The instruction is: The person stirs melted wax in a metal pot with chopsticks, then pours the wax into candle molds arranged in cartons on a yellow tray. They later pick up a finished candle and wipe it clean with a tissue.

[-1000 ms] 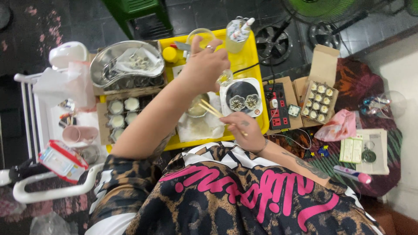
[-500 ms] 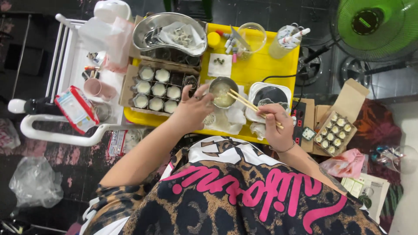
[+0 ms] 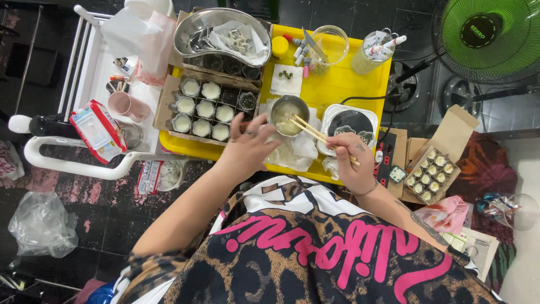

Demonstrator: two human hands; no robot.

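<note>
- On the yellow plastic tray (image 3: 349, 84): small round metal pot (image 3: 289, 114) of pale liquid.
- Left hand (image 3: 251, 147): fingers curled against the pot's near side.
- Right hand (image 3: 350, 160): closed around wooden chopsticks (image 3: 315, 134), tips in the pot.

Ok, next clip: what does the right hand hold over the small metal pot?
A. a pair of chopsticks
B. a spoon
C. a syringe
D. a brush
A: the right hand grips a pair of chopsticks whose tips reach into the pot of pale liquid, while the left hand rests at the pot's side.
</note>
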